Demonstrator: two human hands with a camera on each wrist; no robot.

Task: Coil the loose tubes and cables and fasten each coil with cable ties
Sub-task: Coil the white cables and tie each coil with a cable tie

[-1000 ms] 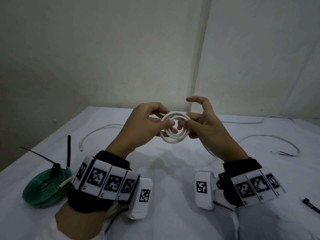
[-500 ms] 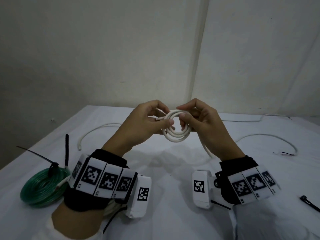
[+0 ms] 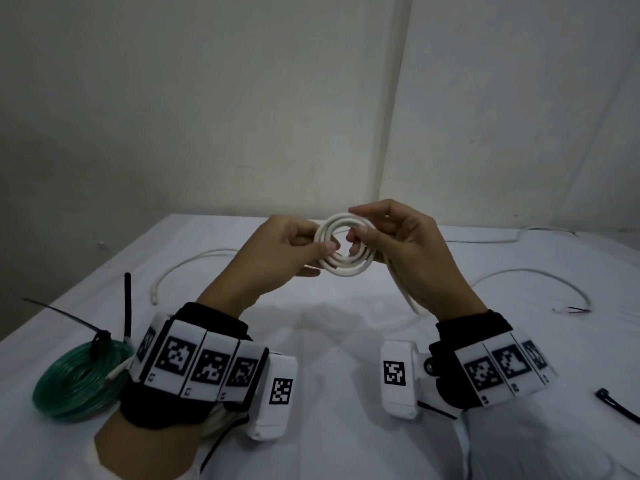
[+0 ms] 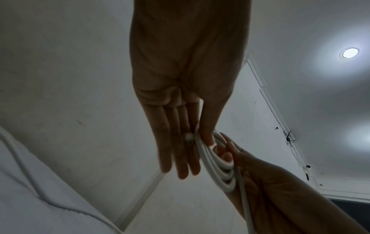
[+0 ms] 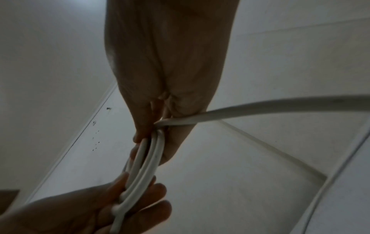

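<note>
Both hands hold a small white cable coil in the air above the white table. My left hand pinches the coil's left side between thumb and fingers; the same coil shows edge-on in the left wrist view. My right hand grips the right side, thumb inside the ring. The cable's loose tail drops under the right palm and runs off as a white strand in the right wrist view, beside the coil. A black cable tie lies at the table's right edge.
A green tube coil bound with black ties lies at the left front. A loose white tube curves at the back left. A thin white cable with bare wire ends arcs at the right, another thin cable behind it.
The right hand's fingers closed over the coil and laid another turn round it. Both hands and the coil rose slightly; the coil tilted flatter toward me.
</note>
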